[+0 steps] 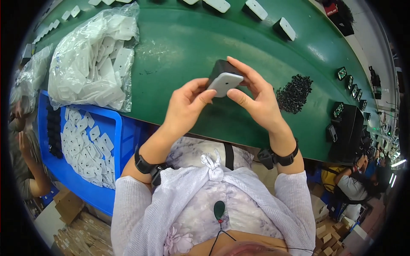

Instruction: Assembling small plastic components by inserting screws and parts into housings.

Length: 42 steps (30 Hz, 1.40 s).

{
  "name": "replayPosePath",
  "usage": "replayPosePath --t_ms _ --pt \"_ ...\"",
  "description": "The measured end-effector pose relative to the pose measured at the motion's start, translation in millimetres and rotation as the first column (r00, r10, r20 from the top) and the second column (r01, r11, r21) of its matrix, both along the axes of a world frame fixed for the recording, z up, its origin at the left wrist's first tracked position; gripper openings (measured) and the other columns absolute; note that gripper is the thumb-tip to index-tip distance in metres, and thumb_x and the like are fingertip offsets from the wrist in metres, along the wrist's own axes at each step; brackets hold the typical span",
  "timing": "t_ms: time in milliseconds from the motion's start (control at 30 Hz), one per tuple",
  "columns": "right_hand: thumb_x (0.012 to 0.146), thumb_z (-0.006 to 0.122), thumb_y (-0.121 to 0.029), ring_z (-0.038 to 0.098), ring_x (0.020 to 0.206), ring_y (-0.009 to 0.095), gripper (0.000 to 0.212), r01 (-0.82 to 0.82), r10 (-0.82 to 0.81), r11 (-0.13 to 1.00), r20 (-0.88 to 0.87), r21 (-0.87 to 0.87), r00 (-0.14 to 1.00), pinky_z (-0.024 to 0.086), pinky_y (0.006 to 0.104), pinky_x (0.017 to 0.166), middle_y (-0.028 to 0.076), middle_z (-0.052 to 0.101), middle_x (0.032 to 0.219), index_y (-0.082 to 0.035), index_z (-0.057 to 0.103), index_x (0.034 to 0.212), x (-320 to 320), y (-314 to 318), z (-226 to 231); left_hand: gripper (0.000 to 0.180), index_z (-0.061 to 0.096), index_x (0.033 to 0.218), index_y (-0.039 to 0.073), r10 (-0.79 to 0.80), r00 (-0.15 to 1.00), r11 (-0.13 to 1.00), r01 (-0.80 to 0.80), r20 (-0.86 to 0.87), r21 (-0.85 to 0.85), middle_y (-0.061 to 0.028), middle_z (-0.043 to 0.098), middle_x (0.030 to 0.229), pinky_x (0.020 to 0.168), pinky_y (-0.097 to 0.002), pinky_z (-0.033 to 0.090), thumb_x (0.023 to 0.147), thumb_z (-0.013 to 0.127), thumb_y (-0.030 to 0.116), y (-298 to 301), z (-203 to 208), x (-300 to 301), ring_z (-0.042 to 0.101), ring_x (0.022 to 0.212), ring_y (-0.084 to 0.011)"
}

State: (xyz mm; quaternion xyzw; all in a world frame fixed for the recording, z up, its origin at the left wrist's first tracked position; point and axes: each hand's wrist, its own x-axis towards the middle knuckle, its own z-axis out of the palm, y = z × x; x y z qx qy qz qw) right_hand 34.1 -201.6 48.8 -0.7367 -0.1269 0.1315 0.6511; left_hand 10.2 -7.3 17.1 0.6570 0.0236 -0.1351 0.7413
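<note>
Between my hands, above the near part of the green table, is a small black box-shaped housing (221, 67) with a white rounded cover plate (225, 84) on its near face. My left hand (188, 102) grips its left side, the thumb by the plate's lower left corner. On the other side, my right hand (256, 94) has its fingers round the housing's back and right, the thumb at the plate's right edge. A dark hole shows in the plate. The fingers behind the housing are partly hidden.
A clear plastic bag of white plates (100, 59) lies left on the green table (179, 47). Below it stands a blue bin (118, 145) of white plates. Right of my hands is a pile of small black parts (294, 94). White-faced black units (285, 29) line the far edge. Other people sit nearby.
</note>
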Motion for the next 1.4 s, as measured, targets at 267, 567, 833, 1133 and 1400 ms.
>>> replayPosePath --t_ms 267,567,833,1133,1400 --pt "0.085 0.068 -0.007 0.055 0.109 0.015 0.050 0.152 -0.154 0.988 0.140 0.024 0.978 0.041 0.0286 0.096 0.008 0.058 0.120 0.001 0.050 0.131 -12.5 2.2 11.4 0.032 0.059 0.113 -0.005 -0.130 0.991 0.979 0.133 0.028 -0.154 -0.0079 0.066 0.100 0.076 -0.0246 0.049 0.089 0.065 0.017 -11.4 12.5 -3.4 0.061 0.087 -0.0111" --pt "0.088 0.062 -0.002 0.057 0.105 0.014 0.048 0.446 -0.386 0.884 0.322 -0.139 0.865 0.044 0.0274 0.091 0.008 0.060 0.114 0.000 0.045 0.132 40.1 -100.2 33.1 0.021 0.061 0.102 0.000 -0.120 0.708 0.103 -0.688 0.696 0.718 -0.0148 0.062 0.099 0.083 -0.0418 0.044 0.082 0.055 0.001 109.5 22.7 55.7 0.055 0.096 -0.0337" --pt "0.086 0.068 -0.017 0.058 0.094 0.013 0.037 0.483 -0.363 0.756 0.331 -0.441 0.871 0.046 0.0266 0.084 0.004 0.064 0.103 -0.005 0.061 0.120 140.9 -215.2 13.6 0.057 0.051 0.132 0.013 -0.298 0.912 -0.152 -0.338 0.283 0.929 -0.0017 0.050 0.139 0.105 -0.0446 0.033 0.079 0.055 -0.005 145.8 13.2 40.5 0.040 0.132 -0.0258" --pt "0.086 0.068 -0.026 0.057 0.101 0.016 0.038 0.230 -0.218 0.757 0.095 -0.611 0.971 0.043 0.0312 0.091 0.006 0.065 0.107 -0.007 0.063 0.119 179.2 -251.1 -9.5 0.062 0.046 0.138 0.018 -0.186 0.957 -0.248 -0.265 0.223 0.932 -0.0012 0.048 0.141 0.103 -0.0442 0.034 0.080 0.062 0.002 143.8 2.7 60.5 0.043 0.129 -0.0231" --pt "0.086 0.068 -0.029 0.058 0.095 0.017 0.035 0.461 -0.341 0.658 0.310 -0.595 0.887 0.046 0.0311 0.084 0.006 0.065 0.102 -0.006 0.065 0.113 170.1 -251.9 -15.1 0.059 0.046 0.136 0.015 -0.357 0.896 -0.361 -0.394 0.265 0.846 -0.0072 0.051 0.133 0.096 -0.0425 0.040 0.079 0.055 -0.001 145.1 -9.5 68.4 0.050 0.120 -0.0279"
